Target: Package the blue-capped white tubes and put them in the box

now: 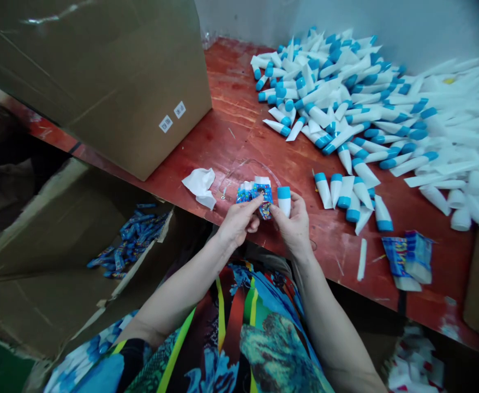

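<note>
My left hand (240,221) has its fingers closed at a small blue printed wrapper (265,191), the index finger lying across the print. Between the thumb and fingers of my right hand (297,226) is a white tube with a blue cap (283,201), cap pointing away from me. The right thumb also touches the lower edge of the wrapper. More blue wrappers (244,191) lie on the table just behind my left fingers. To their left rests a crumpled white piece (201,185).
A large heap of blue-capped white tubes (325,93) covers the back right, with white uncapped tubes (464,120) beside it. Printed wrappers (417,256) lie at right. A tall cardboard box (112,82) stands left; below, an open carton (39,284) holds blue wrapped pieces (129,240).
</note>
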`<move>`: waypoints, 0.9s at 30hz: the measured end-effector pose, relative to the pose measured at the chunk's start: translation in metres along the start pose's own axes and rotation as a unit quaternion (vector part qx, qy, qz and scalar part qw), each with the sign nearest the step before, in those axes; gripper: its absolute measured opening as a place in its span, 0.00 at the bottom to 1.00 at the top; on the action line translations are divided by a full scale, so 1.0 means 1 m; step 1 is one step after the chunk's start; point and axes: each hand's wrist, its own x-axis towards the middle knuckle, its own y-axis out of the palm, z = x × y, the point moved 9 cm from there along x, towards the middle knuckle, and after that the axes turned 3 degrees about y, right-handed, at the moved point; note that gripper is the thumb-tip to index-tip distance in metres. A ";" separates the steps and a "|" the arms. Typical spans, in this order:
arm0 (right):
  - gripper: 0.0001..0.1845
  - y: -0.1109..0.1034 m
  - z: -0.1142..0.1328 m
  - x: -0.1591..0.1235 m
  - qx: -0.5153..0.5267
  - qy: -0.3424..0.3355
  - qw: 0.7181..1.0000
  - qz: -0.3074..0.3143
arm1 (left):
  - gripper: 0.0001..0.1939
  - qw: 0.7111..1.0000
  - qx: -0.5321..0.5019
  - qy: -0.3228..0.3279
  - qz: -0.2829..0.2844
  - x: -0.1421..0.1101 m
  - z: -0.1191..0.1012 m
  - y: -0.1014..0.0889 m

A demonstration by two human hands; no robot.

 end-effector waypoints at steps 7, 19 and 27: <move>0.25 0.003 -0.008 -0.005 0.092 0.059 0.994 -0.028 | 0.18 0.999 -0.034 -0.016 0.004 -0.001 0.001 0.004; 0.21 -0.006 0.036 -0.050 -0.271 -0.106 0.955 0.050 | 0.20 0.997 -0.014 0.043 -0.067 0.002 -0.012 -0.012; 0.30 0.005 0.042 -0.052 -0.503 -0.070 0.861 0.038 | 0.19 0.996 -0.008 0.060 -0.063 -0.002 -0.014 -0.009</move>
